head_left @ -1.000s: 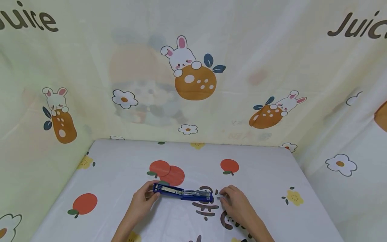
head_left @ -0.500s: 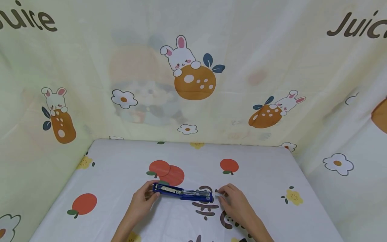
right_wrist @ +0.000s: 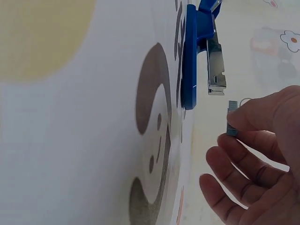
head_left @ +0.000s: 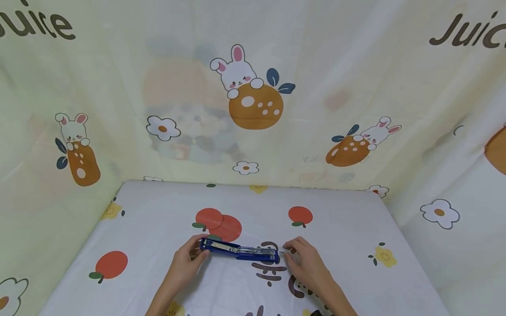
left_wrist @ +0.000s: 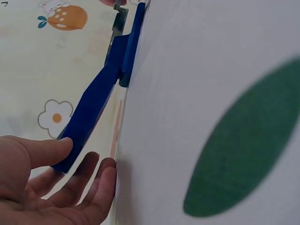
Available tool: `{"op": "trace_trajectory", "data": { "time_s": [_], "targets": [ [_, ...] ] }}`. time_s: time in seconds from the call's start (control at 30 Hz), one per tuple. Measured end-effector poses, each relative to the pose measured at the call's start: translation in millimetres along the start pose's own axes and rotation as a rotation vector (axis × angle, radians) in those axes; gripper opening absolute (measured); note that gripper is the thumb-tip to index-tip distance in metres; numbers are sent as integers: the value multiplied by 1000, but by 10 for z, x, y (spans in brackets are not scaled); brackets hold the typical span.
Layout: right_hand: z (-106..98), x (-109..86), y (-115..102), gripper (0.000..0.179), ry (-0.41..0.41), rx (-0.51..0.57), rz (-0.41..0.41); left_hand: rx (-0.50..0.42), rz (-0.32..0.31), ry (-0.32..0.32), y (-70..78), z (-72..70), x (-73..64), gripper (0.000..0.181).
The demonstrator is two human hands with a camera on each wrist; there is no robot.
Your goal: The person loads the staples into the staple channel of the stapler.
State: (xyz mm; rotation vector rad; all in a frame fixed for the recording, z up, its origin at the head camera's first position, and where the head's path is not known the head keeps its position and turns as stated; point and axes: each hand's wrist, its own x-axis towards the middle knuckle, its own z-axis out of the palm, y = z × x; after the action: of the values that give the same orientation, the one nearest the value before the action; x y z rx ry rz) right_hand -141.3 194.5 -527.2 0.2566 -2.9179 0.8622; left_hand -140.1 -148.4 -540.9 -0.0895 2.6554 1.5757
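Note:
A blue stapler [head_left: 258, 257] lies on the table, its top cover swung far back and its metal channel exposed. My left hand [head_left: 186, 260] pinches the raised end of the cover between thumb and fingers, as the left wrist view shows with the blue cover [left_wrist: 91, 105]. In the right wrist view my right hand [right_wrist: 262, 154] pinches a short strip of staples [right_wrist: 232, 107] between thumb and index finger. That strip is just beyond the front end of the metal magazine [right_wrist: 215, 70], apart from it. The other right fingers are loosely bent below.
A white patterned cloth [head_left: 150, 232] covers the table. Behind and at both sides hang pale printed curtains [head_left: 276, 149]. A small dark object [head_left: 316, 313] shows at the bottom edge of the head view, mostly cut off.
My right hand has moved slightly left and away from me, bringing the strip of staples closer to the stapler's front end. My left hand and the stapler have stayed in place.

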Motion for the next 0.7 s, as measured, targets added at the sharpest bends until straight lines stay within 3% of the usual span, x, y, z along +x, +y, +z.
{"op": "trace_trajectory", "data": {
  "time_s": [0.7],
  "targets": [
    [45,0,-3,18,37,26,-51,-5,-7,-1,-17,5,4,45]
  ]
}}
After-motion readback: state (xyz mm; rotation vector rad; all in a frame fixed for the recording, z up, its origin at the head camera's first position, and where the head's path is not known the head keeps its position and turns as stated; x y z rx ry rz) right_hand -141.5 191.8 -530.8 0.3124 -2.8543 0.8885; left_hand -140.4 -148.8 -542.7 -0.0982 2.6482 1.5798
